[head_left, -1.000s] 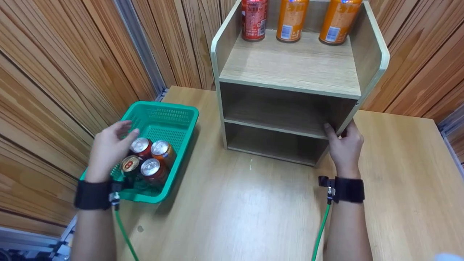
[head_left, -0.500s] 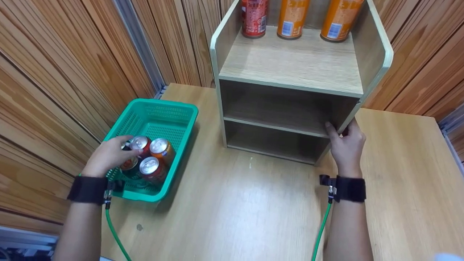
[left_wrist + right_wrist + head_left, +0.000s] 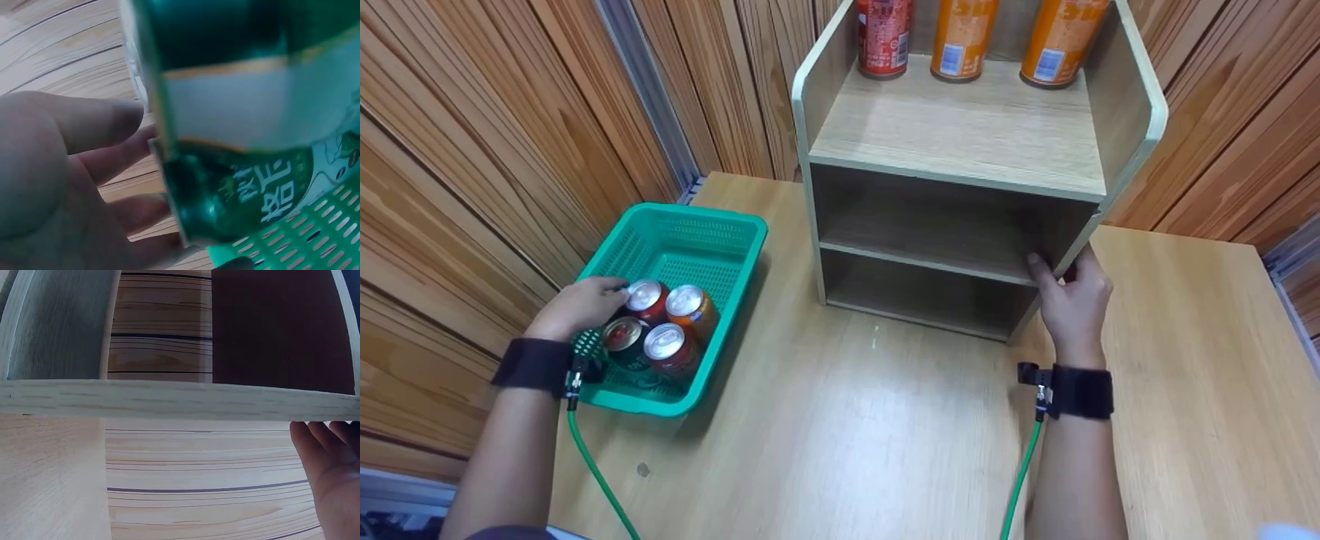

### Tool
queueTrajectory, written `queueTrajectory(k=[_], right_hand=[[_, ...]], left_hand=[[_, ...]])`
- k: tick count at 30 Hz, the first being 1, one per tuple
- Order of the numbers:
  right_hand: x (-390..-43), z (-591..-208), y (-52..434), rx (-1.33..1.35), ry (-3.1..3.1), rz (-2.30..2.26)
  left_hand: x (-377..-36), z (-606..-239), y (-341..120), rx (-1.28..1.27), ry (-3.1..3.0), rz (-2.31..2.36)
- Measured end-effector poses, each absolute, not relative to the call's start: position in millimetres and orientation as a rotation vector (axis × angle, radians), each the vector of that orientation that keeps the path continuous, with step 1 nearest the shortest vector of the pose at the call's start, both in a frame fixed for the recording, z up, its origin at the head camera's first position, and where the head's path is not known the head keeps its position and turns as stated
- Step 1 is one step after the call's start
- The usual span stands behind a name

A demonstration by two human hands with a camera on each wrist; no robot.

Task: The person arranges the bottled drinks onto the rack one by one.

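A green basket [image 3: 757,255] on the left holds several drink cans. My left hand [image 3: 577,309] is over its left rim, beside a red can [image 3: 646,298] and a dark green can [image 3: 624,337]. In the left wrist view that green can [image 3: 236,112] fills the near side. The thumb [image 3: 107,121] and spread fingers lie along its end, some fingertips hidden behind it. An orange can [image 3: 690,307] and a dark red can [image 3: 667,349] stand close by. My right hand [image 3: 1074,304] grips the right side panel of a wooden shelf unit [image 3: 952,180], thumb on the inner face.
On the unit's top level stand a red can [image 3: 883,37] and two orange cans, including one orange can [image 3: 962,37] in the middle. A wooden table [image 3: 840,435] carries unit and basket. Wood-panelled walls [image 3: 495,135] rise behind. Green cables [image 3: 596,469] trail from both wrists.
My left hand has come down over the basket to the cans, then shifted slightly left, uncovering the green can's lid. The right hand keeps its grip on the shelf unit.
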State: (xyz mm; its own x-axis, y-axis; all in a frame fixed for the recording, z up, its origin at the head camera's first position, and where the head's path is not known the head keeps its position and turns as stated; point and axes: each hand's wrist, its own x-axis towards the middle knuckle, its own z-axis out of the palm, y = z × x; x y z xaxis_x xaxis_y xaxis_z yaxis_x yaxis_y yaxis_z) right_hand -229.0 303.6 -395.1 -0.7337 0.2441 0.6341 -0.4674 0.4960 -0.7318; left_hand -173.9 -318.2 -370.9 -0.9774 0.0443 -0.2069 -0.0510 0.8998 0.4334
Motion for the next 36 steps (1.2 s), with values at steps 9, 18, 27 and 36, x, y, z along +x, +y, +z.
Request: queueTrajectory(k=[9,18,27,36], right_hand=[[-218.6,-380.6,294.4,0.178,-2.019,1.322],[-215.0,-377.3,293.0,0.155,-2.040,1.346],[-228.2,-393.2,302.7,0.125,-2.033,1.340],[-227.9,-392.6,303.1,0.157,-2.053,1.310]], left_hand=[[-173.8,-371.5,-319.8,-0.024,2.775,0.711],[-169.3,-370.8,-322.3,-0.056,2.744,0.794],[-170.5,-371.3,-328.0,-0.091,2.674,0.923],[-165.2,-367.0,-325.1,-0.105,2.771,0.875]])
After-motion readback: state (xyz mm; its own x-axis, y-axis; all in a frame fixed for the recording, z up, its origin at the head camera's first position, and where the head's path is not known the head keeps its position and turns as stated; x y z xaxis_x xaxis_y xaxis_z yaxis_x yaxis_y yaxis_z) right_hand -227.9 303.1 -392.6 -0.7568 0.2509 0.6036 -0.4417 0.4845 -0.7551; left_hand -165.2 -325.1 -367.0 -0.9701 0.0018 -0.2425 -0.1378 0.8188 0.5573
